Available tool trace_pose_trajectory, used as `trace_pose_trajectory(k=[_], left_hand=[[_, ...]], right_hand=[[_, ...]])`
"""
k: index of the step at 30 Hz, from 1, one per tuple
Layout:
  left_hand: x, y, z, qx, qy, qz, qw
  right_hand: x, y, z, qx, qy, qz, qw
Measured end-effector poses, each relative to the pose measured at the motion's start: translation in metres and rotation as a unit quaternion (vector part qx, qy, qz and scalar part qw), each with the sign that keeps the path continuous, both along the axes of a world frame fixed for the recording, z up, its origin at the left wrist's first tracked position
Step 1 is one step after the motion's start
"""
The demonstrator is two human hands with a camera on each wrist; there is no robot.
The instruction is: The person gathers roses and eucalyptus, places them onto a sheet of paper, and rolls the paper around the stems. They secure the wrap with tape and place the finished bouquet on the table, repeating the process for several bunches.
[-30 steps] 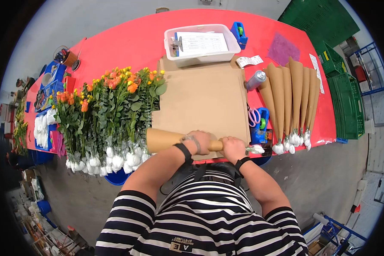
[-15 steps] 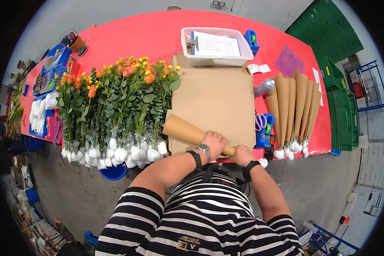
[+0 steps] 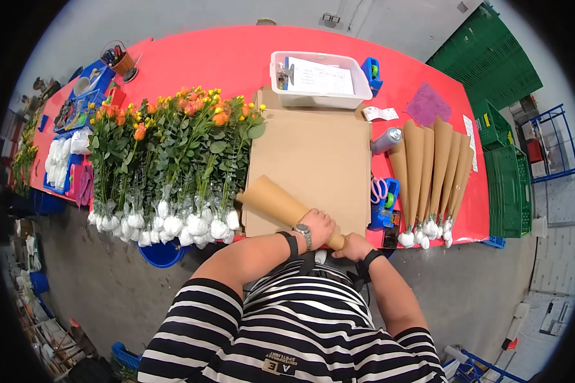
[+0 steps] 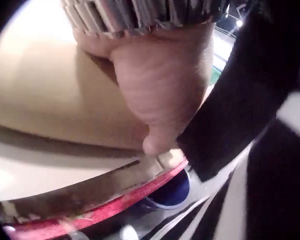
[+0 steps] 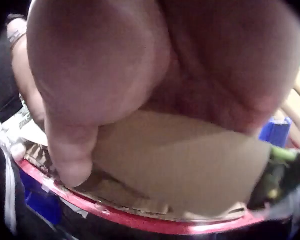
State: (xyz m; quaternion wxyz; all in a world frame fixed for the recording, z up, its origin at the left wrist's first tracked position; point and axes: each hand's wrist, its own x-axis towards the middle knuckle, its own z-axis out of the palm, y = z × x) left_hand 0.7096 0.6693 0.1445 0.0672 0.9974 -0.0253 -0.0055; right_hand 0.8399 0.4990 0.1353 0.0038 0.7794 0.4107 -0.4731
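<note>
A rolled brown paper cone slants across the front of the work area, wide mouth up to the left and narrow end by the person's body. My left hand, with a metal watch at its wrist, is wrapped over the cone's lower half. In the left wrist view the thumb lies along the side of the paper. My right hand grips the narrow end. A white wrapped stem end shows just below the hands, against the striped shirt. What lies inside the cone is hidden.
Flat cardboard lies under the cone on the red table. Orange and yellow bouquets line the left side. Several finished paper cones, a spray can, pink scissors and a blue tape dispenser stand right.
The cone has tilted from nearly level to a slant, its narrow end coming down towards the body. Both hands have moved along with it and keep hold.
</note>
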Motion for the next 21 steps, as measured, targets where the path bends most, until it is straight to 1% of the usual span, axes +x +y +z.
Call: trace_pose_trajectory(k=[1,2,3,4,5,6,8,9,10,11,12,14,15,16,17,18,19,20,21], left_hand=[[0.01,0.0,0.01,-0.056,0.118,-0.006,0.991],[0.019,0.001,0.02,-0.111,0.234,-0.011,0.966],[0.027,0.003,0.029,-0.11,0.233,-0.009,0.966],[0.035,0.008,0.038,-0.177,0.322,-0.004,0.93],[0.042,0.008,0.045,-0.24,0.407,0.001,0.881],[0.045,0.006,0.045,-0.235,0.405,0.004,0.883],[0.049,0.0,0.052,-0.258,0.415,0.034,0.872],[0.053,-0.013,0.056,-0.169,0.407,0.036,0.897],[0.053,-0.021,0.06,-0.164,0.407,0.039,0.898],[0.053,-0.029,0.063,-0.119,0.365,0.018,0.923],[0.053,-0.035,0.065,-0.073,0.323,-0.004,0.943],[0.062,-0.035,0.08,-0.053,0.317,-0.015,0.947],[0.068,-0.036,0.085,-0.069,0.354,-0.001,0.933],[0.072,-0.038,0.089,-0.085,0.391,0.014,0.916],[0.071,-0.039,0.086,-0.081,0.392,0.015,0.916],[0.069,-0.035,0.083,-0.139,0.413,0.032,0.899],[0.069,-0.033,0.087,-0.195,0.433,0.049,0.878],[0.069,-0.039,0.091,-0.187,0.434,0.05,0.88],[0.067,-0.051,0.094,-0.094,0.376,0.024,0.922]], right_hand=[[-0.006,0.0,0.021,-0.01,-0.059,0.007,0.998],[-0.009,-0.004,0.02,-0.007,-0.061,0.009,0.998],[-0.017,-0.015,0.02,0.123,-0.174,-0.012,0.977],[-0.02,-0.021,0.021,0.25,-0.282,-0.032,0.926],[-0.018,-0.023,0.023,0.319,-0.31,-0.021,0.895],[-0.014,-0.027,0.025,0.324,-0.311,-0.021,0.893],[-0.007,-0.033,0.033,0.297,-0.276,-0.009,0.914],[0.0,-0.034,0.036,0.303,-0.277,-0.01,0.912],[0.008,-0.035,0.042,0.18,-0.2,0.003,0.963],[0.011,-0.037,0.046,0.051,-0.117,0.018,0.992],[0.01,-0.042,0.05,0.056,-0.115,0.017,0.992],[0.004,-0.051,0.057,0.139,-0.166,-0.023,0.976],[0.002,-0.059,0.049,0.229,-0.229,-0.03,0.946],[0.005,-0.063,0.047,0.233,-0.229,-0.031,0.945],[0.008,-0.067,0.045,0.293,-0.252,-0.021,0.922],[0.011,-0.069,0.043,0.354,-0.275,-0.011,0.894],[0.012,-0.068,0.046,0.36,-0.275,-0.014,0.891],[0.011,-0.066,0.05,0.286,-0.24,-0.017,0.927],[0.012,-0.065,0.052,0.21,-0.203,-0.019,0.956]])
